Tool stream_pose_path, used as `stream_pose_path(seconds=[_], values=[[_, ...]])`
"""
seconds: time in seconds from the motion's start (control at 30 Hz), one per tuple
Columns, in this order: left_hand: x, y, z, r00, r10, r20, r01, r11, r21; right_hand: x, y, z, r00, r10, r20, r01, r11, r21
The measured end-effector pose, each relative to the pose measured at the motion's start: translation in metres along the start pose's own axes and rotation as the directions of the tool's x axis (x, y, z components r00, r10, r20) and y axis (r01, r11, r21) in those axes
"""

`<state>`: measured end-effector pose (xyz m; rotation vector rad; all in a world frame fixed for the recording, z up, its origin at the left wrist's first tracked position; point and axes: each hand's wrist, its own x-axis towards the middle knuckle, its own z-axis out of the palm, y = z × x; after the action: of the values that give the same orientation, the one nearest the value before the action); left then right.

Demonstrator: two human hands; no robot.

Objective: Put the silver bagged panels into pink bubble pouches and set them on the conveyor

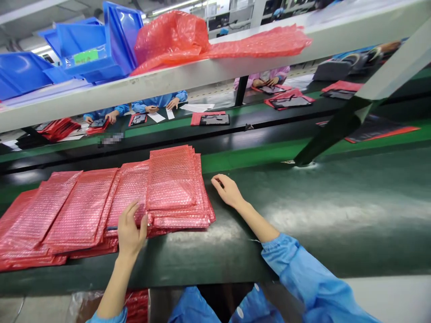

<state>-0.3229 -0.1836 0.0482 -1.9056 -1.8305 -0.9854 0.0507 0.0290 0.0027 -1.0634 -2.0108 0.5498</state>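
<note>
Red bubble-wrap bags (171, 179) lie in overlapping stacks across the left half of the green work surface. My left hand (129, 231) rests at the near edge of these stacks, its fingers and thumb apart, touching the bags. A dark edge shows beneath one bag beside that hand. Just right of the rightmost stack is my right hand (228, 190), apart from the bags. Its fingers are loosely curved, a gap shows between thumb and finger, and nothing is visible in it.
A white shelf (235, 69) overhead carries blue bins (87, 54) and red plastic wrap (171, 36). A slanted post (332, 130) stands at right. Beyond, co-workers' hands (173, 103) handle items along a dark conveyor (249, 130) bearing dark flat panels (214, 120) on red bags.
</note>
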Motion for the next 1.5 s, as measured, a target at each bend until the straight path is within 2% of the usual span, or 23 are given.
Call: stream_pose_path(seconds=[0.1,0.17,0.27,0.37,0.53,0.6,0.7,0.8,0.87,0.97,1.07,1.17,1.27,1.37,1.43,1.5], values=[[-0.01,-0.029,-0.005,0.993,0.089,0.078,-0.098,0.987,0.125,0.007,0.041,0.006,0.998,0.066,-0.001,-0.066,0.994,-0.089],[-0.012,-0.045,-0.005,0.985,0.127,0.116,-0.147,0.972,0.186,0.008,0.055,0.009,0.997,0.076,0.007,-0.075,0.992,-0.105],[-0.012,-0.06,0.004,0.983,0.181,0.032,-0.182,0.941,0.285,0.007,0.061,0.011,0.996,0.085,0.036,-0.08,0.987,-0.136],[-0.01,-0.064,0.013,0.963,0.259,-0.068,-0.217,0.904,0.369,0.005,0.063,0.011,0.994,0.087,0.058,-0.079,0.987,-0.142],[-0.008,-0.066,0.013,0.934,0.339,-0.114,-0.263,0.866,0.425,0.003,0.069,0.011,0.992,0.087,0.096,-0.072,0.986,-0.148],[-0.009,-0.068,0.012,0.947,0.304,-0.103,-0.233,0.871,0.432,0.003,0.071,0.012,0.99,0.093,0.104,-0.078,0.987,-0.141],[-0.012,-0.07,0.011,0.985,0.16,-0.066,-0.117,0.896,0.428,0.002,0.071,0.013,0.988,0.106,0.116,-0.093,0.99,-0.109],[-0.013,-0.064,0.011,1.0,0.025,-0.009,-0.018,0.903,0.43,0.001,0.068,0.012,0.987,0.099,0.124,-0.087,0.991,-0.102],[-0.013,-0.055,0.006,0.999,-0.013,0.039,-0.004,0.915,0.403,0.001,0.067,0.011,0.988,0.089,0.124,-0.076,0.992,-0.104],[-0.008,-0.043,-0.009,0.994,-0.009,0.113,-0.024,0.956,0.292,0.001,0.066,0.01,0.989,0.082,0.124,-0.07,0.993,-0.098],[0.009,-0.041,-0.026,0.985,-0.005,0.173,-0.028,0.983,0.183,0.002,0.066,0.01,0.988,0.084,0.128,-0.073,0.993,-0.09],[0.047,-0.057,-0.032,0.975,-0.074,0.208,0.015,0.962,0.271,0.002,0.066,0.01,0.988,0.086,0.127,-0.076,0.994,-0.085],[0.096,-0.093,-0.025,0.948,-0.185,0.258,0.064,0.908,0.415,0.001,0.065,0.009,0.989,0.085,0.125,-0.076,0.994,-0.077],[0.137,-0.136,-0.014,0.869,-0.332,0.367,0.133,0.871,0.474,0.001,0.064,0.008,0.989,0.086,0.124,-0.077,0.994,-0.072],[0.153,-0.16,-0.009,0.81,-0.401,0.428,0.172,0.86,0.48,0.001,0.065,0.008,0.989,0.088,0.123,-0.08,0.994,-0.071],[0.161,-0.175,-0.006,0.786,-0.408,0.464,0.17,0.865,0.472,0.002,0.065,0.008,0.989,0.09,0.121,-0.082,0.994,-0.068]])
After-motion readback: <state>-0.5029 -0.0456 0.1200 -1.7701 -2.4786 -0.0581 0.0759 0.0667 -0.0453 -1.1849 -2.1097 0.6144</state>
